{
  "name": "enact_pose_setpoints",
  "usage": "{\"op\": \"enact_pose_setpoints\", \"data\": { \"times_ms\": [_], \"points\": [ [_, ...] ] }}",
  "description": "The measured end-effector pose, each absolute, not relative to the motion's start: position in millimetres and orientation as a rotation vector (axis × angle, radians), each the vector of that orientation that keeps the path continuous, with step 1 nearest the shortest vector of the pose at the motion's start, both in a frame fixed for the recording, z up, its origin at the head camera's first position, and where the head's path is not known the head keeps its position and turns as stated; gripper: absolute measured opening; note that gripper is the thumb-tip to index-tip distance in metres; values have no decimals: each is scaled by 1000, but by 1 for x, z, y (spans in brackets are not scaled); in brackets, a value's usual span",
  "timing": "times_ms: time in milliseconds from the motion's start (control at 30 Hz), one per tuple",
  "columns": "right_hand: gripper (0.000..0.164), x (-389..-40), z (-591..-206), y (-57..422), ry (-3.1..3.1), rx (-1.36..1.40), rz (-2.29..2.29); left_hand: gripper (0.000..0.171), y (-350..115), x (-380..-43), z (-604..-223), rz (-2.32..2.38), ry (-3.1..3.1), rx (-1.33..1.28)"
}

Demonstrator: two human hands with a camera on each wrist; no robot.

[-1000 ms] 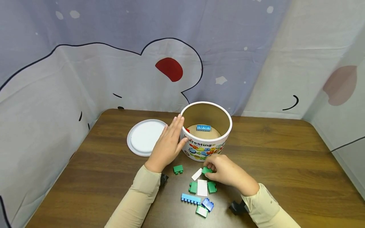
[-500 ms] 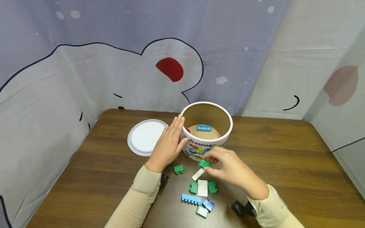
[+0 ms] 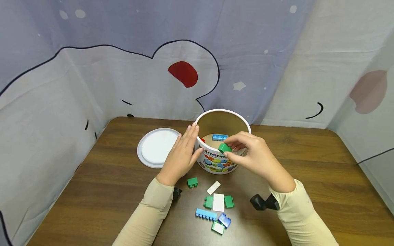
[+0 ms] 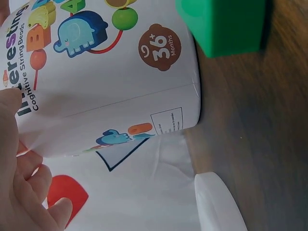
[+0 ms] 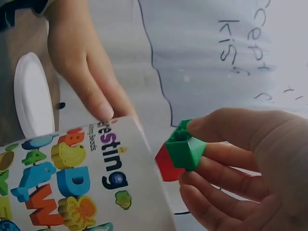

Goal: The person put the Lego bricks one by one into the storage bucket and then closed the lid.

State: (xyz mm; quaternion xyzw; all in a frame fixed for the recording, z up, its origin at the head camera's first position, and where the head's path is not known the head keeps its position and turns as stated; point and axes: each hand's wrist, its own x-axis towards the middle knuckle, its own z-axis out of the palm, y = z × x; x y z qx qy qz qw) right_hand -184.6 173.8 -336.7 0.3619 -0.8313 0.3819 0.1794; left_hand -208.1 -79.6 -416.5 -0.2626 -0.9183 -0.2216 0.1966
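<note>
My right hand [image 3: 257, 155] pinches a green toy brick [image 5: 185, 150] between thumb and fingers, at the near rim of a round white bucket [image 3: 215, 159]. My left hand [image 3: 181, 153] rests against the bucket's left side with its fingers straight. Inside the bucket lie a light blue brick [image 3: 219, 137] and a red piece [image 3: 202, 140], mostly hidden by the wall. On the table in front are a green brick [image 3: 192, 182], a thin white strip [image 3: 213, 187], a white plate piece [image 3: 218, 202] between two green bricks, and a long light blue brick [image 3: 206, 214].
A white round lid [image 3: 157, 147] lies left of the bucket, partly behind my left hand. A dark blue brick [image 3: 224, 220] and a green-and-white brick [image 3: 218, 228] lie nearest me on the wooden table [image 3: 307, 171]. A printed curtain [image 3: 138, 82] hangs behind.
The right hand has lifted the green brick off the table and carried it up to the bucket's near rim. The left hand has stayed against the bucket.
</note>
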Motion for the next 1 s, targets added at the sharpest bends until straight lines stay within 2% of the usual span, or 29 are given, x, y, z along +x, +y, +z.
{"op": "enact_pose_setpoints", "data": {
  "times_ms": [300,533,733,1000],
  "points": [
    [24,-223,-335,157,-2502,749,1154,74,-80,-208,-416,-587,-2578,-730],
    [26,-253,-340,141,-2745,599,1011,74,-80,-207,-415,-602,-2573,-737],
    [27,-256,-338,134,-2803,479,973,74,-78,-208,-416,-608,-2594,-734],
    [14,-236,-334,142,-2604,498,1115,74,-78,-209,-417,-597,-2575,-733]
  ]
}}
